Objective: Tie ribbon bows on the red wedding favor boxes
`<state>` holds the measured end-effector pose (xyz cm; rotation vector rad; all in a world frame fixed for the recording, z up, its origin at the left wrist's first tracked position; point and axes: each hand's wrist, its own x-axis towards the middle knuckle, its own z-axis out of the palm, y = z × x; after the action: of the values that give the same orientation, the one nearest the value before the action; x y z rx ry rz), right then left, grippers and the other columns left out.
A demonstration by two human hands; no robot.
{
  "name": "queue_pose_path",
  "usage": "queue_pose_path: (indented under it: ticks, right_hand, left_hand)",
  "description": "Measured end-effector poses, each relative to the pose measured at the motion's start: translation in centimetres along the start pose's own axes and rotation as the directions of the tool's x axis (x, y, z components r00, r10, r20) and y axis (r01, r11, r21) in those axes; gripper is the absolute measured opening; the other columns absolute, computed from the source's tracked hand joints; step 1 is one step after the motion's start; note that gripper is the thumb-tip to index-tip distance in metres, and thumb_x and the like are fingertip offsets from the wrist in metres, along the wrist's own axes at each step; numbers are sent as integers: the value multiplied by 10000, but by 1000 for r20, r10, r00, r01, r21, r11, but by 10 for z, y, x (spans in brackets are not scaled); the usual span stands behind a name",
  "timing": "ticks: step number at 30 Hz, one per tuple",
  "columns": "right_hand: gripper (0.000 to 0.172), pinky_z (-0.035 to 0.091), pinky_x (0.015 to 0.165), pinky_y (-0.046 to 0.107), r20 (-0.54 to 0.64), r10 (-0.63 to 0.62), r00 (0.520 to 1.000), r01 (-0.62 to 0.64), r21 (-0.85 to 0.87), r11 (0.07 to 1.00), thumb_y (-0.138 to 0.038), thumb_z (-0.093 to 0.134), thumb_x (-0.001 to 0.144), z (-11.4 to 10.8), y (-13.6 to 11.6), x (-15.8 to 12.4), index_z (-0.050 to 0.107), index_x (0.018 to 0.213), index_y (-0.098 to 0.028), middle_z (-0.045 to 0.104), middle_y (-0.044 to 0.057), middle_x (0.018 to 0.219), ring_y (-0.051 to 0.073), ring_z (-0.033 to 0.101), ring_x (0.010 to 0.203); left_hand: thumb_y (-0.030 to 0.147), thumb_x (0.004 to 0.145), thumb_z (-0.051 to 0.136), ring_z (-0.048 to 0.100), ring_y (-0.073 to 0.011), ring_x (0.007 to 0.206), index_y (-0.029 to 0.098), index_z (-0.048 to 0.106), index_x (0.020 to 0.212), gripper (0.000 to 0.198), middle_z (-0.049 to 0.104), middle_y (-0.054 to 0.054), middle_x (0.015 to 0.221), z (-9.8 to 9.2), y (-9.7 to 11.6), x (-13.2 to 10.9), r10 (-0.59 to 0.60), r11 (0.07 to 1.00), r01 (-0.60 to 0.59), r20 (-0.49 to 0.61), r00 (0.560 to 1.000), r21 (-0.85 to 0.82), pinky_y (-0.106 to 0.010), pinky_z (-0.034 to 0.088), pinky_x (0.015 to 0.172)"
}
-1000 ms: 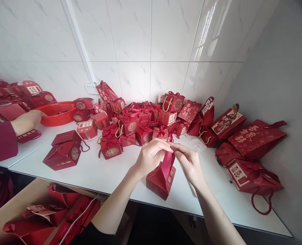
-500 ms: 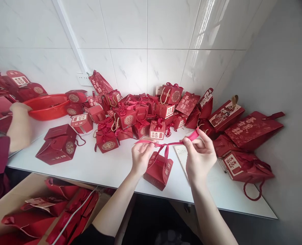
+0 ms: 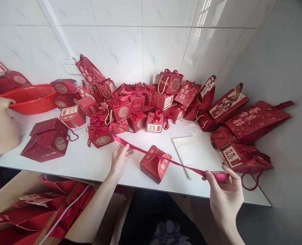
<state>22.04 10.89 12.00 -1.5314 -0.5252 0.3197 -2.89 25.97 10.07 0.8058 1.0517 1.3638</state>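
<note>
A small red gift box (image 3: 152, 167) with gold print sits near the table's front edge, between my hands. A red ribbon (image 3: 140, 150) is stretched across its top, crossing in a knot at the box's closure. My left hand (image 3: 120, 158) pinches the ribbon's left end, its tip sticking out past the fingers. Further right and lower, my right hand (image 3: 224, 190) grips the other end between thumb and fingers, with a loose length of ribbon bunched there.
Many red gift boxes (image 3: 122, 110) are piled at the back. An open notebook (image 3: 191, 153) lies right of centre, with red bags (image 3: 258, 120) beyond. At left are a red basin (image 3: 33, 98) and another person's arm (image 3: 2, 124). A carton (image 3: 10, 183) of red packaging stands below.
My hands have moved apart, left and right, pulling the ribbon taut and the knot down onto the box. The view has shifted, showing more of the notebook.
</note>
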Motion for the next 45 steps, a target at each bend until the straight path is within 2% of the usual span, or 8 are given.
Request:
queue_pose_path:
  ticks: [6, 9, 12, 14, 19, 25, 30, 45]
  right_hand:
    - [539, 522, 623, 335, 347, 96, 933, 4, -277, 961, -475, 711, 663, -37, 40, 4, 520, 1093, -212, 573, 1, 785, 163, 606, 632]
    - [438, 526, 740, 404, 526, 73, 847, 194, -434, 880, -498, 671, 675, -34, 44, 11, 611, 1007, -219, 569, 75, 964, 233, 622, 842]
    - [358, 472, 884, 437, 635, -11, 772, 324, -379, 867, -517, 577, 765, -8, 31, 13, 629, 965, -224, 574, 98, 1061, 261, 583, 1015]
    - [348, 473, 864, 398, 734, 6, 680, 312, -296, 903, -525, 529, 808, 17, 18, 11, 611, 925, -208, 611, 89, 1008, 234, 603, 947]
    - [458, 404, 600, 293, 839, 179, 514, 138, -287, 948, -623, 456, 818, 62, 2, 8, 527, 682, -191, 552, 7, 627, 155, 504, 607]
    - [491, 388, 620, 265, 885, 245, 397, -129, -210, 969, -655, 643, 658, 74, 3, 22, 512, 620, -184, 564, -4, 637, 129, 501, 627]
    - [493, 358, 535, 247, 908, 309, 284, -243, -243, 939, -640, 682, 623, 80, 2, 27, 491, 592, -186, 517, -32, 551, 97, 466, 515]
    - [475, 122, 412, 193, 850, 463, 250, -261, -402, 878, -528, 786, 547, 66, 4, 38, 470, 550, -174, 399, -78, 421, 48, 307, 405]
  left_hand:
    - [392, 545, 773, 637, -235, 639, 153, 546, 663, 350, 608, -41, 650, -26, -5, 13, -54, 924, 25, 66, 996, 382, -418, 534, 691]
    - [310, 567, 761, 595, -317, 1019, 160, 614, 892, 386, 625, -121, 1043, -22, 7, 12, 77, 847, -112, 88, 993, 520, -480, 464, 919]
    - [319, 751, 621, 383, -274, 1297, 197, 566, 1101, 374, 476, -108, 1321, -6, 20, 9, 276, 616, -449, 357, 892, 647, -435, 311, 1094]
    - [356, 850, 503, 439, -250, 1238, 204, 572, 1070, 276, 508, -95, 1265, 5, 25, 7, 125, 555, -542, 581, 804, 631, -388, 385, 1028]
    - [485, 836, 514, 540, -179, 797, 176, 521, 744, 322, 543, -11, 783, 11, 20, 7, -293, 706, -302, 653, 699, 641, -297, 453, 759]
    - [571, 743, 591, 467, -123, 533, 176, 414, 600, 456, 495, 14, 539, -5, 17, -10, -442, 807, -85, 692, 570, 585, -247, 371, 549]
    - [566, 715, 633, 463, -119, 511, 180, 422, 587, 459, 525, -1, 531, -14, 15, -14, -451, 842, 20, 681, 577, 540, -239, 332, 526]
    - [582, 717, 644, 401, -120, 555, 180, 431, 601, 470, 445, 17, 578, -26, 10, -2, -454, 842, 23, 685, 570, 539, -238, 295, 531]
